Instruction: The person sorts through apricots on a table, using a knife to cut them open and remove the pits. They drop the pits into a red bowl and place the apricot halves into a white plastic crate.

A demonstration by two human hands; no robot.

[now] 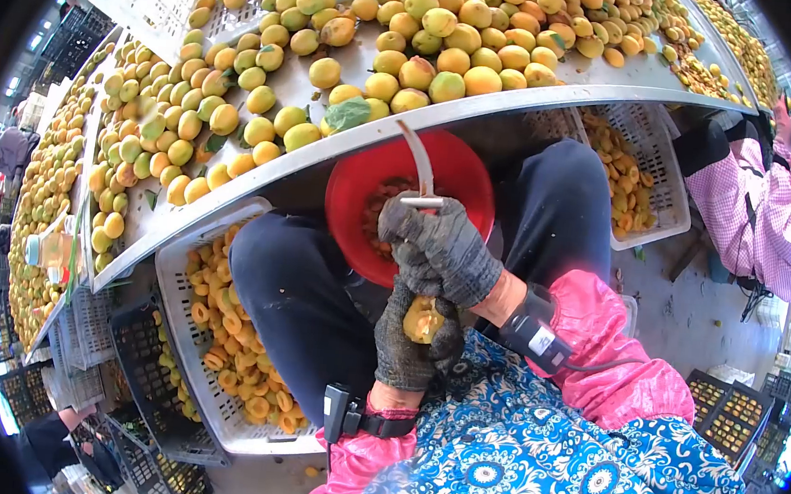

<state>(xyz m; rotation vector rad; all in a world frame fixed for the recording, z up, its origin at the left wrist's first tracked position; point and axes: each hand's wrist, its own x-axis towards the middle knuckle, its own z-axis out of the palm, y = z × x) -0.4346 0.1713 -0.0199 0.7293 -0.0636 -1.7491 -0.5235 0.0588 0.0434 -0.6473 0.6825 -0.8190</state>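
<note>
My right hand (455,252), in a dark grey knitted glove, is closed around a curved knife (418,159). The blade points up and away, over the red basin, and the handle is hidden in the fist. Just below, my left hand (407,341), gloved the same way, grips an apricot (423,320) with its pale, cut flesh facing up. The two hands touch or nearly touch. Beneath the knife, the red basin (467,164) sits between my knees, with brownish bits, perhaps pits, inside it.
Whole apricots (449,42) cover the metal table (556,94) ahead, its edge close above the basin. A white crate (241,435) of apricot halves stands left, another white crate (665,185) right. Black crates (162,377) stand further left. A person in pink checks (761,201) is at right.
</note>
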